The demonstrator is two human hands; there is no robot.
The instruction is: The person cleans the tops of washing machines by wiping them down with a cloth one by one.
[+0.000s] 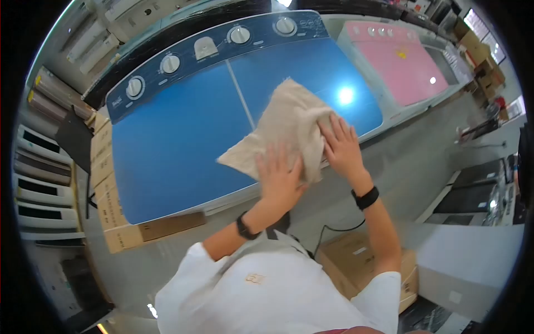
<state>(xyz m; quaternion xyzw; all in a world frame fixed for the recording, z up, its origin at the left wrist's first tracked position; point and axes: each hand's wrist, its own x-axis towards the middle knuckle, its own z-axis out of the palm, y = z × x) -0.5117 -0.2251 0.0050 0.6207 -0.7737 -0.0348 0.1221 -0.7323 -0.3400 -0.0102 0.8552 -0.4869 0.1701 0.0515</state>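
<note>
A beige cloth lies bunched and folded on the blue top of a twin-tub washing machine, near its front edge. Fingers spread, my left hand presses flat on the lower part of the cloth, slightly blurred. My right hand rests at the right edge of the cloth, its fingers stretched out over the folds. Both wrists wear dark bands. Behind the blue lids runs a dark control panel with several white knobs. Parts of the lids are hidden under the cloth and hands.
To the right stands a washing machine with a pink lid. Cardboard boxes sit beneath and left of the blue machine. Another carton and a black cable are near my body. A black chair-like item stands at left.
</note>
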